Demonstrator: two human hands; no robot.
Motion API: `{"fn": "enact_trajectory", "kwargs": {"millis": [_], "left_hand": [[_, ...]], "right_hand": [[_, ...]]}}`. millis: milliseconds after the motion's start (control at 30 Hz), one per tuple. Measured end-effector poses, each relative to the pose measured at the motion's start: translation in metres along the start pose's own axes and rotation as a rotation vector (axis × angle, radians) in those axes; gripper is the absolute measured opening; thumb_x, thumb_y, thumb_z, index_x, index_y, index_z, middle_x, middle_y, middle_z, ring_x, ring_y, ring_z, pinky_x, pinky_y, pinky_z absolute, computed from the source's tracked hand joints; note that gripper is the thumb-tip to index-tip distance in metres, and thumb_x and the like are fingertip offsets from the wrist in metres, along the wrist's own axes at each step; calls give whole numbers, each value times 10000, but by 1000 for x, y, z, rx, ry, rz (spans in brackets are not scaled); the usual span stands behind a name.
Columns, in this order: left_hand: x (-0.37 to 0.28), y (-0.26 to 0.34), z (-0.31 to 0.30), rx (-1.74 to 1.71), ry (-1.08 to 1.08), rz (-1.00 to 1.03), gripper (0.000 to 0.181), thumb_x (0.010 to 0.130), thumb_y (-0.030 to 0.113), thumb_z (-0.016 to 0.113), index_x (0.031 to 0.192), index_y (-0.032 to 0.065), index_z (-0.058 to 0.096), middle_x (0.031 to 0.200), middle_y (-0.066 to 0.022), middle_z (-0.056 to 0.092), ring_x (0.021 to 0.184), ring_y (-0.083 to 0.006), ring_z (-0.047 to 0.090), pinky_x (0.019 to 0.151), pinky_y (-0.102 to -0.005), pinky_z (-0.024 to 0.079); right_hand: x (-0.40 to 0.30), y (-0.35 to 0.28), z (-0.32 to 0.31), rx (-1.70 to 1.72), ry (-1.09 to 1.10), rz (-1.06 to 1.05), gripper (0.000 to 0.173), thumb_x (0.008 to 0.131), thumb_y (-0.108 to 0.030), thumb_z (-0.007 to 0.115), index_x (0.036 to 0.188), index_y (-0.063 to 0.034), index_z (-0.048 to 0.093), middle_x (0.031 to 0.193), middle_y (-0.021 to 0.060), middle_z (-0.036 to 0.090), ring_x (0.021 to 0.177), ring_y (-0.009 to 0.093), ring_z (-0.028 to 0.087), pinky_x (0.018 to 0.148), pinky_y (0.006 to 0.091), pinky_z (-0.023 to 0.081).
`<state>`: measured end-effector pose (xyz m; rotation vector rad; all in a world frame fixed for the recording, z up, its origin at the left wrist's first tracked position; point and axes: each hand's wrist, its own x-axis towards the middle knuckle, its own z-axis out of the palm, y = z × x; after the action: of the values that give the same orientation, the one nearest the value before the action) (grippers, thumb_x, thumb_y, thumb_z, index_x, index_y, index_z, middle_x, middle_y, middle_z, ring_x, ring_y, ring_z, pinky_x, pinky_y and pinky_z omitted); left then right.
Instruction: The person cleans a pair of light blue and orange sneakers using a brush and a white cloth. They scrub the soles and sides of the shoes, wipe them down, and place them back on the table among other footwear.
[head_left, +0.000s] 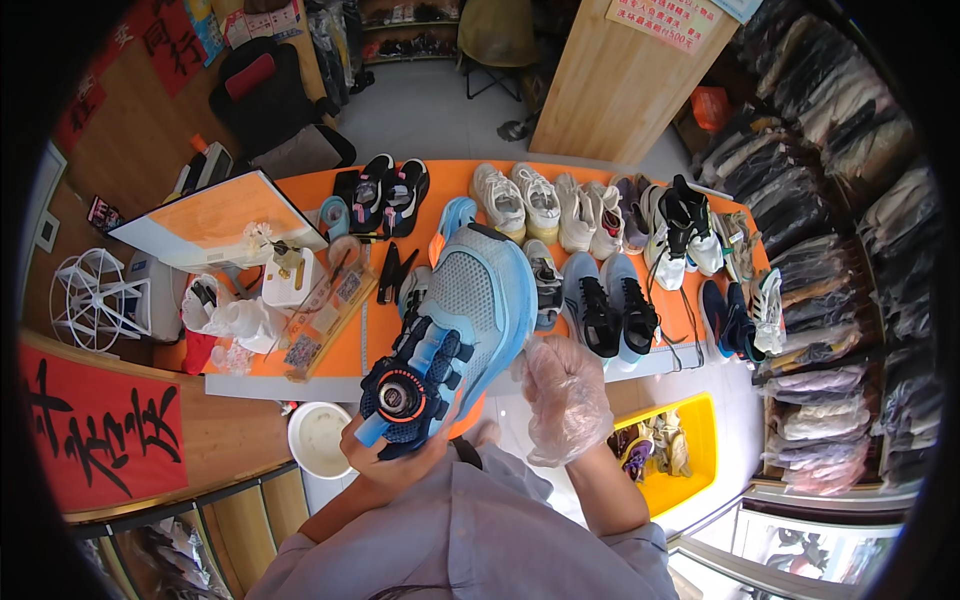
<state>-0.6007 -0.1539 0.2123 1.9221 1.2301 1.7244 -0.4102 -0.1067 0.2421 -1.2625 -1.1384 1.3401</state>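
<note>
A light-blue mesh sneaker (480, 285) with a dark round lacing dial (399, 396) is raised in front of my body, toe pointing away. Its heel end is held by my left hand (409, 465), the fingers partly hidden beneath it. My right hand (566, 405), in a clear plastic glove, has its fingers curled close beside the sneaker's right edge. Whether it touches the sole or pinches something small is hidden by the crumpled glove. Past the toe, a blue and orange item (452, 221) shows in part, probably another shoe.
Several pairs of shoes, among them grey-blue sneakers (596, 300) and white sneakers (517, 196), line the orange table (450, 171). A monitor (217, 221) stands left. A white bucket (319, 439) and a yellow tub (701, 450) with shoes flank me. Bagged garments (817, 300) hang right.
</note>
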Motion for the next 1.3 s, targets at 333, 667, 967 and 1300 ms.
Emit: {"fn": "enact_trajectory", "kwargs": {"millis": [333, 667, 967, 1300], "left_hand": [[-28, -30, -13, -199, 189, -456, 245, 684, 119, 797, 798, -23, 634, 803, -51, 670, 752, -95, 583, 717, -264, 469], [-21, -33, -15, -401, -6, -309, 278, 650, 144, 850, 747, 6, 628, 797, -103, 688, 725, -154, 644, 689, -275, 492], [13, -44, -37, 424, -198, 143, 197, 625, 96, 734, 760, -18, 646, 1370, -214, 481, 1289, -423, 436, 1035, -576, 363], [15, -13, -16, -1048, 71, -939, 1014, 610, 138, 873, 1439, 27, 300, 1413, -167, 393, 1338, -278, 395, 1084, -440, 369]], "right_hand": [[-38, 0, 6, -151, -3, -116, 345, 975, -236, 538, 689, -43, 527, 630, 10, 528, 572, 89, 437, 544, 254, 356], [-8, -11, 0, 360, 195, -147, 341, 980, -311, 558, 737, -82, 489, 623, 3, 469, 566, 102, 402, 545, 247, 329], [3, 21, -12, 168, 30, -147, 452, 934, -381, 564, 1084, 43, 606, 1068, 151, 657, 971, 222, 636, 870, 351, 512], [-34, 77, 55, 163, 379, -691, 329, 979, -272, 545, 1052, 48, 538, 1045, 183, 642, 888, 212, 632, 788, 317, 505]]}}
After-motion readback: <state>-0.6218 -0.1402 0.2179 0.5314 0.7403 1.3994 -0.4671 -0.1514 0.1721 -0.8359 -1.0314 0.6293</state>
